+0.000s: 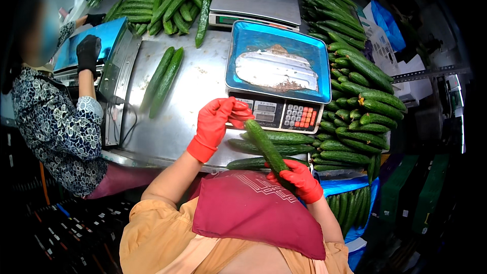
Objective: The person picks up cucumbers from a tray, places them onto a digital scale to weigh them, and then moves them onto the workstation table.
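Note:
Both my hands wear red rubber gloves. My right hand [300, 178] is closed around the lower part of a long green cucumber [265, 145], held tilted in front of my apron. Near its upper end my left hand [215, 122] has its fingers pinched together; whether they grip anything small is hidden. Behind the cucumber, two more cucumbers [289, 149] lie along the front of a digital scale [284, 114], and another [246, 164] lies at the table's near edge. The scale's blue-rimmed metal pan [278, 68] holds no cucumber.
Cucumbers are stacked high on the right [355, 106], with more in a blue-lined box [350, 205] below. Two cucumbers [163, 82] lie on the steel table [195, 99], and a pile [175, 5] sits behind. A co-worker's black-gloved hand [89, 52] is by another scale [116, 63] at left.

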